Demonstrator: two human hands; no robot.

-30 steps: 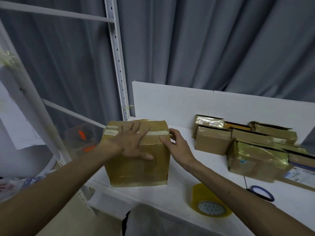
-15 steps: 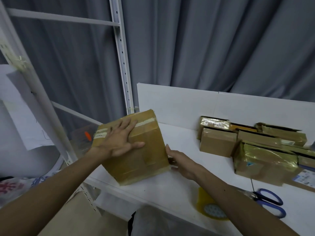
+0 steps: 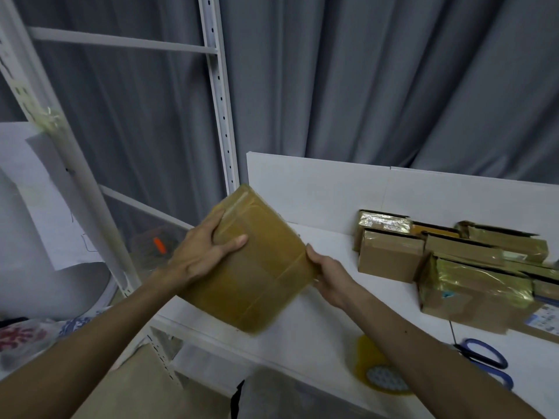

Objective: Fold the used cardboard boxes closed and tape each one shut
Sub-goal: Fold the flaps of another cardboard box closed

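Observation:
A brown cardboard box [image 3: 257, 267], closed and covered with tape strips, is tilted up off the white table [image 3: 317, 334] at its left end. My left hand [image 3: 202, 255] grips the box's upper left edge, thumb lying on the front face. My right hand [image 3: 329, 273] holds the lower right corner from the side and beneath. A roll of yellowish tape [image 3: 381, 370] lies on the table just under my right forearm. Blue-handled scissors [image 3: 487, 361] lie to the right of it.
Several taped cardboard boxes [image 3: 390, 255] are stacked at the back right against a low white panel [image 3: 332, 189]. A white metal shelf upright [image 3: 217, 95] stands left of the table, before a grey curtain. Another cardboard piece [image 3: 133, 388] sits low by the table's front.
The box has been lifted off the table and rotated, its top tipped away to the left. My left hand shifted from flat on top to gripping the edge; my right hand slid to the lower corner.

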